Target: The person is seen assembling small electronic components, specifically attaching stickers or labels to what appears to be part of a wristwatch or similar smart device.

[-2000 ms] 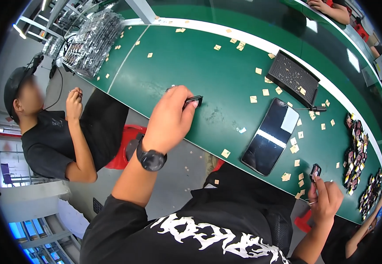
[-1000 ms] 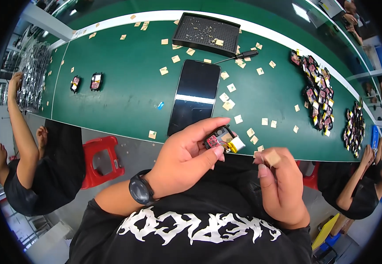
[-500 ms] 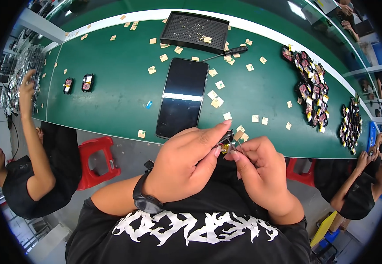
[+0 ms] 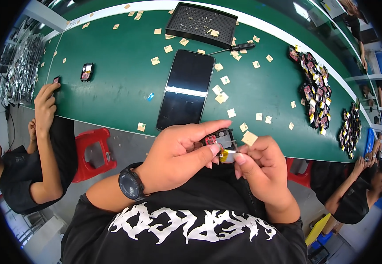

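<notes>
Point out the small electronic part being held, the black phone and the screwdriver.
small electronic part (image 4: 217, 140): head view, on its black body with the red board, between both hands.
black phone (image 4: 185, 90): head view, middle of its dark screen.
screwdriver (image 4: 243, 45): head view, on its black handle beside the tray.

You sit at a long green desk (image 4: 111, 83) with a white far edge, which runs across the whole view and bends toward the rim. Under it you see a grey floor (image 4: 125, 147) and a red plastic stool (image 4: 95, 152) on your left. Another red stool (image 4: 298, 169) shows on your right. Bright ceiling light reflects on the desk's far strip (image 4: 301, 11).
</notes>
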The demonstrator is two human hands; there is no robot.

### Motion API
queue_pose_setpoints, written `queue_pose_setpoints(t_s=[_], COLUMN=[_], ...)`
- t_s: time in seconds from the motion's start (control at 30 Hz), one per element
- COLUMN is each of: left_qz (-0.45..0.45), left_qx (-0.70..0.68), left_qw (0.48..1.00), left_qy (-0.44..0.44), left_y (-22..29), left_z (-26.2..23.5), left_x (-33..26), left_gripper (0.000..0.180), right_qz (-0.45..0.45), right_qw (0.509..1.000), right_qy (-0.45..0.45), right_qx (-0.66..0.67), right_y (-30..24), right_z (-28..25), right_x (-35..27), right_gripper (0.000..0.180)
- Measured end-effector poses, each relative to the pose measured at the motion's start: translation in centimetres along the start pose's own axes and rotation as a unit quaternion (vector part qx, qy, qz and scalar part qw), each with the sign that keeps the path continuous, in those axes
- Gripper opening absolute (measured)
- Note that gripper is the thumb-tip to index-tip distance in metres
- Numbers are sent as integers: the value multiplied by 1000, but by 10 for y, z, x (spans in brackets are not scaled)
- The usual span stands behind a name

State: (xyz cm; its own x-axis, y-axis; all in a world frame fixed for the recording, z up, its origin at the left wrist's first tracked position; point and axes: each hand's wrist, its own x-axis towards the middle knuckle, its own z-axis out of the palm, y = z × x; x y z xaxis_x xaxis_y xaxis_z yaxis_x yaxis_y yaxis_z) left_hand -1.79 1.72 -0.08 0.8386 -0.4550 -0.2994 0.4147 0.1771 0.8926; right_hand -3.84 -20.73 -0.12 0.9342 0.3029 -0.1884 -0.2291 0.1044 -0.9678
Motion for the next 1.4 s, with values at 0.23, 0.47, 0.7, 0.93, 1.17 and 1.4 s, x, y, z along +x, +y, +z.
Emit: queue_pose_setpoints(t_s=[0.23, 0.47, 0.7, 0.93, 1.17, 1.4], left_qz=[64, 83, 14, -8, 22, 86], left_qx=[88, 109, 111, 60, 93, 149], left_qw=[993, 989, 994, 998, 995, 983], left_qy=[43, 46, 17, 16, -6, -71], left_y=[-10, -14, -11, -11, -11, -15], left_z=[5, 5, 0, 2, -3, -13], left_x=[0, 0, 3, 2, -1, -1], left_gripper=[45, 40, 38, 40, 42, 44], right_qz=[90, 60, -59, -154, -111, 38], right_qw=[994, 994, 972, 955, 965, 993], right_qy=[43, 74, 91, 87, 101, 85], right_qx=[35, 52, -209, -239, -215, -73], right_y=[-5, -5, 1, 7, 10, 4], right_z=[8, 13, 13, 16, 12, 12], right_x=[7, 8, 6, 14, 17, 23], right_gripper=[17, 13, 11, 14, 17, 29])
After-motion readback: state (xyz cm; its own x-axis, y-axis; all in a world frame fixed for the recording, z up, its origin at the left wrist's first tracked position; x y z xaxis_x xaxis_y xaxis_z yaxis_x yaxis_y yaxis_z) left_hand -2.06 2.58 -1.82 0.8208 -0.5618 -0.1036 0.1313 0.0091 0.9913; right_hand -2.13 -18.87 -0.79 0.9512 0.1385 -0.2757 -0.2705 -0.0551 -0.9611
